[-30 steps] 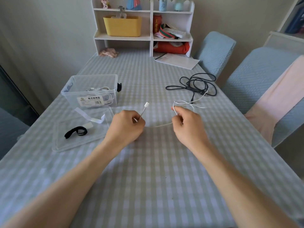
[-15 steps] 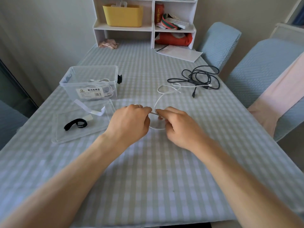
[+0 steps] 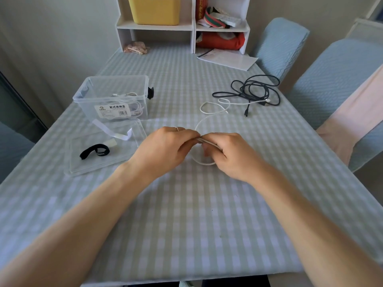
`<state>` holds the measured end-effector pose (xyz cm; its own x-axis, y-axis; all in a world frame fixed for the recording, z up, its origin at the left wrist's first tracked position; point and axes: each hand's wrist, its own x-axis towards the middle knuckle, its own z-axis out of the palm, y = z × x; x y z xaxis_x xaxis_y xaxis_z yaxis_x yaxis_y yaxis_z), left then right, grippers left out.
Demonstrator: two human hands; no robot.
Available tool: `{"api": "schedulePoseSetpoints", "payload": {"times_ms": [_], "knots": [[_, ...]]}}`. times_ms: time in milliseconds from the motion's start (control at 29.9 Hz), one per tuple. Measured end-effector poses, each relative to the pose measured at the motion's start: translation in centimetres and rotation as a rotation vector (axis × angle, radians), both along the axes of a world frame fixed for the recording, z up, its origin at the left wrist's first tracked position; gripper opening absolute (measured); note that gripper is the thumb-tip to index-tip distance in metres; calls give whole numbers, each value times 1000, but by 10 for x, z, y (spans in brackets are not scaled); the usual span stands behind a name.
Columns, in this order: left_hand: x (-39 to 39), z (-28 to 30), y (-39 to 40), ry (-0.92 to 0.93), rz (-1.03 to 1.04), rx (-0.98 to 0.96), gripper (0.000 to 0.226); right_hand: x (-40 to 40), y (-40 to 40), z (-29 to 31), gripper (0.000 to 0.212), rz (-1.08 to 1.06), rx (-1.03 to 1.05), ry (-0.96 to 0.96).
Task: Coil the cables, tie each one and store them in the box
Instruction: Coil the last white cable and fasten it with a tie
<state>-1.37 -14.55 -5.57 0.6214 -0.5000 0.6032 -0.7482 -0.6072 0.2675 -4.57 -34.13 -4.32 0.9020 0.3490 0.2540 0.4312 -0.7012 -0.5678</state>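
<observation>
1. Bench (image 3: 207,214): covered with a pale checked cloth.
2. Clear box (image 3: 113,98): stands at the left, white cables inside.
3. Clear lid (image 3: 107,150): lies flat just in front of the box, carrying a black strap (image 3: 95,152).
4. Black cable (image 3: 251,90): loose tangle at the right.
5. White cable (image 3: 215,106): trails beside the black cable.
6. White shelf unit (image 3: 184,27) and paper sheet (image 3: 227,59): at the far end.

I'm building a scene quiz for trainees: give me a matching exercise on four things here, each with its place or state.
Things:
1. white cable
2. black cable
3. black strap
4. box

Places or states:
A. lies on the clear lid
B. pinched by both hands
C. tangled loose on the table, far right
D. open, with white cables inside

Pairs: 1-B, 2-C, 3-A, 4-D
</observation>
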Motion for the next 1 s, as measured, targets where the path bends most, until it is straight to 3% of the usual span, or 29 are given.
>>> {"api": "schedulePoseSetpoints", "payload": {"times_ms": [334, 534, 634, 701, 801, 902, 1002], "knots": [[-4, 7, -4, 188, -63, -85, 27, 7, -24, 10, 22, -71, -45, 38], [-14, 6, -14, 333, -38, -146, 26, 4, -29, 14, 22, -124, 109, 72], [-18, 12, -22, 469, 54, -222, 32, 1, -24, 18, 20, -106, 195, 127], [-22, 16, -25, 572, 83, -277, 20, -1, -22, 19, 19, -82, 234, 162], [-26, 22, -27, 886, 64, -515, 17, 0, -22, 19, 19, -63, 262, 222], [-27, 27, -26, 1195, 42, -790, 18, 3, -22, 20, 19, -73, 457, 293], [-23, 27, -23, 1206, 30, -816, 14, 4, -24, 24, 13, -22, 789, 465]]}}
